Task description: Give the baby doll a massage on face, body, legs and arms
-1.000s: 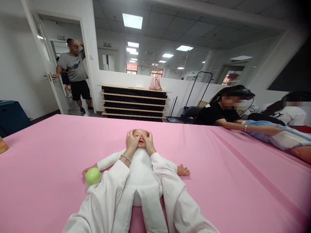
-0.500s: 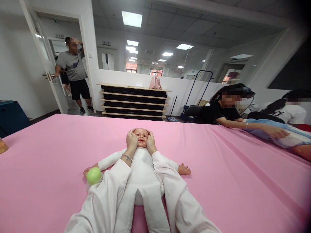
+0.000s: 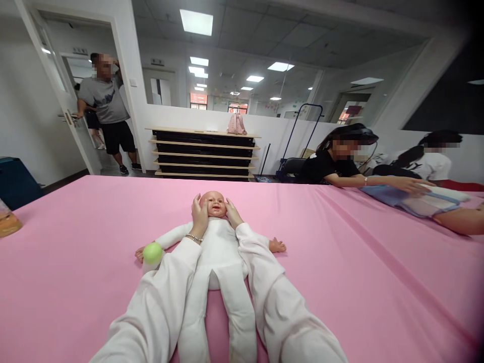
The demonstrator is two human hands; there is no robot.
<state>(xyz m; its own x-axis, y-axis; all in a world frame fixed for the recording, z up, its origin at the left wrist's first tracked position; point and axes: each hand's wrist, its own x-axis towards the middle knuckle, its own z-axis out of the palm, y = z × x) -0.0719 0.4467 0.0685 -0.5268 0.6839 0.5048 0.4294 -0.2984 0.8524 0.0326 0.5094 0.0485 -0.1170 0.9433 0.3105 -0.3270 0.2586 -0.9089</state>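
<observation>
A baby doll (image 3: 217, 247) in a white cloth body lies on its back on the pink-covered table (image 3: 333, 282), legs toward me. My left hand (image 3: 199, 216) rests along the left side of the doll's face (image 3: 215, 203), its fingers stretched upward and the thumb by the cheek. On the other side of the face is my right hand (image 3: 233, 214), fingers extended beside the temple. Both hands are open and flat against or very near the head; exact contact is hard to tell. A container with a round green top (image 3: 153, 253) stands by the doll's hand at left, partly behind my sleeve.
At right a person in black (image 3: 321, 164) leans over the table, handling blue and white cloth around another doll. Someone in grey (image 3: 109, 101) stands in the doorway. An orange-filled container (image 3: 8, 222) sits at the table's left edge. Behind are stacked boards (image 3: 204, 151) with a pink backpack (image 3: 236, 124).
My hands have slid outward from the doll's forehead and cheeks, uncovering more of its face, and the fingers look straighter. My view has shifted slightly. The co-worker's hand has moved over the cloth.
</observation>
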